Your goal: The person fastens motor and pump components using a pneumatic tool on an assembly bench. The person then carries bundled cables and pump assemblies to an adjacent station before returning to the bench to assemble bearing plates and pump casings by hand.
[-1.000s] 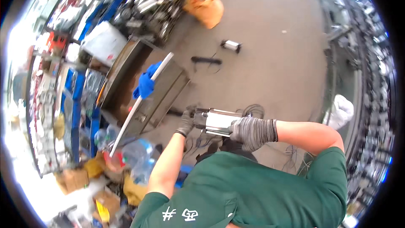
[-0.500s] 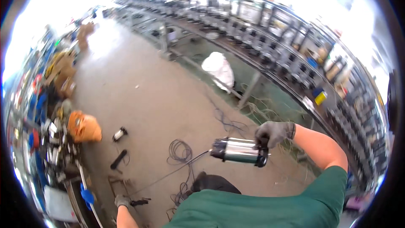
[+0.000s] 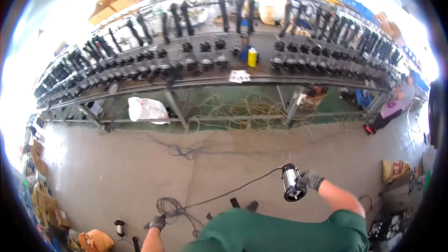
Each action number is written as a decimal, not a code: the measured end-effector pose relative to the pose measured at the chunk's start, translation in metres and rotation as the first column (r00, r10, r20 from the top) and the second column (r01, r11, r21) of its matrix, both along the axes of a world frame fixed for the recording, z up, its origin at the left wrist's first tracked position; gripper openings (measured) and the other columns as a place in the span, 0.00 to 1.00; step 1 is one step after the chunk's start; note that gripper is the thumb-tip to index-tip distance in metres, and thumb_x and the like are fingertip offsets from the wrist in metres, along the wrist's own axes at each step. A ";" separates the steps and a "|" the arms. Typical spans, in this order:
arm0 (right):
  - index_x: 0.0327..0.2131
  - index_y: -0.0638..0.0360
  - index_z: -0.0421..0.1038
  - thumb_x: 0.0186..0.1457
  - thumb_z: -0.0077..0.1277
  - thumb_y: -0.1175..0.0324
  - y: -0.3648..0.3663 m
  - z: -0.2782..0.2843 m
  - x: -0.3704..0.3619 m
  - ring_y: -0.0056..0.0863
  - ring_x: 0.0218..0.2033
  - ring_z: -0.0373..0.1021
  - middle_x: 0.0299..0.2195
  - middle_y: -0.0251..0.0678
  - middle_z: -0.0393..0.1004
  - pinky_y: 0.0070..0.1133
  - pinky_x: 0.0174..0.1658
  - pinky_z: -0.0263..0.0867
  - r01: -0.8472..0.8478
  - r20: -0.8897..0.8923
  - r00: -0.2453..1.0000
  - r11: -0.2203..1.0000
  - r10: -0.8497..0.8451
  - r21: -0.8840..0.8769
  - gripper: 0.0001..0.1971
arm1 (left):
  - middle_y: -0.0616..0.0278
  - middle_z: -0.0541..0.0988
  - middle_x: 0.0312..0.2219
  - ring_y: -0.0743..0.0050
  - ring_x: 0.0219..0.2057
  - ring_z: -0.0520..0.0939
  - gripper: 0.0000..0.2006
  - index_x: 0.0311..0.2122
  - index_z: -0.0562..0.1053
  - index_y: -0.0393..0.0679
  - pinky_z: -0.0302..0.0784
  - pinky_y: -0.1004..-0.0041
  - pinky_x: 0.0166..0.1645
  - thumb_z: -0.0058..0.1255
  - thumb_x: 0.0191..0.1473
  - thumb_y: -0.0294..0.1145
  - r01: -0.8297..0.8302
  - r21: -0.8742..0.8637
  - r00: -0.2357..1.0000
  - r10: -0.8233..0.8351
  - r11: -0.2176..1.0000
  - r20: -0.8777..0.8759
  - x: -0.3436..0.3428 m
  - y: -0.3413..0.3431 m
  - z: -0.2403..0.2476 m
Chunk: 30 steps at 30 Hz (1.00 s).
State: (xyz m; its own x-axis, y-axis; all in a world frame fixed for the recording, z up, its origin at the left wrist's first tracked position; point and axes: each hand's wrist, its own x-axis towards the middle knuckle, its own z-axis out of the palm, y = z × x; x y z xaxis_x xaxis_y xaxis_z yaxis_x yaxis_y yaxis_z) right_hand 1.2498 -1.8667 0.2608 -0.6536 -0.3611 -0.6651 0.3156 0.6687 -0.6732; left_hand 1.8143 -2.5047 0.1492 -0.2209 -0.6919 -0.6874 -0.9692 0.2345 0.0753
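My gloved right hand [image 3: 310,180] grips a submersible pump [image 3: 290,181] by its black end. The pump has a shiny silver cylindrical body with black caps and is held tilted above the floor. From its far end a black cable [image 3: 238,188] runs left to a loose coil [image 3: 171,207]. My left hand [image 3: 157,222], also gloved, is low at the left, right beside that coil. Its fingers look curled around something dark that I cannot make out. A smaller silver-and-black pump [image 3: 120,228] stands on the floor further left, near an orange bag [image 3: 95,241].
A long bench [image 3: 196,77] across the far side carries rows of black-and-clear parts and a yellow can [image 3: 252,57]. Beneath it lie a white sack [image 3: 147,109] and tangled hoses [image 3: 233,109]. Another person [image 3: 396,102] is at the far right. Boxes [image 3: 46,205] line the left.
My view has swung to the right, bringing the bench straight ahead. The pump, still in my right hand, has turned from lying sideways to more upright. My left hand is now beside the cable coil.
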 end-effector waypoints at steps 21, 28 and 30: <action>0.29 0.48 0.76 0.51 0.54 0.61 0.303 -0.074 0.265 0.34 0.35 0.76 0.31 0.32 0.80 0.37 0.48 0.71 0.379 0.481 -0.591 -0.750 -0.647 -0.542 0.06 | 0.52 0.82 0.28 0.56 0.30 0.82 0.17 0.39 0.78 0.38 0.77 0.64 0.39 0.62 0.53 0.43 0.993 -0.032 0.038 -0.586 0.110 -0.810 -0.842 0.528 0.115; 0.23 0.48 0.64 0.67 0.47 0.61 0.286 -0.115 0.393 0.20 0.18 0.55 0.18 0.27 0.58 0.25 0.24 0.58 0.366 -0.049 -0.851 -0.526 -0.522 -0.768 0.16 | 0.48 0.82 0.27 0.58 0.29 0.81 0.19 0.38 0.76 0.36 0.77 0.63 0.36 0.61 0.51 0.44 0.971 0.187 0.070 -0.570 -0.149 -0.818 -0.938 0.801 0.164; 0.24 0.49 0.66 0.64 0.48 0.60 0.287 -0.122 0.355 0.23 0.21 0.60 0.20 0.28 0.63 0.27 0.29 0.61 0.071 0.294 -0.879 -0.714 -0.375 -0.697 0.14 | 0.50 0.80 0.24 0.58 0.26 0.79 0.20 0.37 0.77 0.38 0.76 0.60 0.35 0.62 0.50 0.47 0.983 0.070 -0.040 -0.568 -0.170 -0.822 -0.955 0.867 0.132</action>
